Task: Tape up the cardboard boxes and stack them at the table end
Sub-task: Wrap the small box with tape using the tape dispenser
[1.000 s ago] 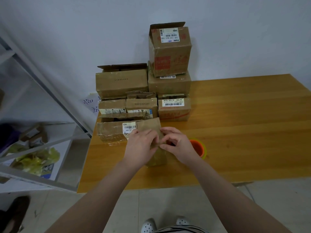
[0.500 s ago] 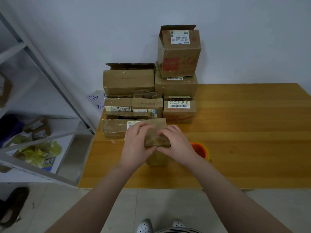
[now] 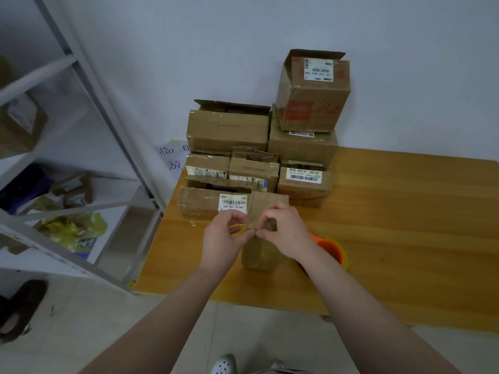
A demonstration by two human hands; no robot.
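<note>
Head view shows me the small cardboard box (image 3: 259, 252) standing upright on the bench (image 3: 405, 225), just on the near side of the stack of boxes (image 3: 229, 130) that fills the bench end against the wall. Its long axis runs vertical, and one flap (image 3: 267, 207) stands up at the back, overlapping the stack's front labelled carton; I cannot tell whether they touch. Both hands are at the box's top. My left hand (image 3: 225, 240) has its fingers curled and pinches the near-left edge of the opening, and my right hand (image 3: 286, 232) is curled over the top and pinches the same rim, so that the two sets of fingertips almost meet. I judge that I am folding the top shut, with no tape on this seam that I can see. The orange tape roll (image 3: 330, 248) lies flat on the near right of the stack, just beyond my right wrist, so the right hand is the nearer one to fetch it while the left keeps the flaps down. After that the box only has to go forward and up, since the stack lies directly beyond it. Several cartons in the stack have flaps standing open.
</note>
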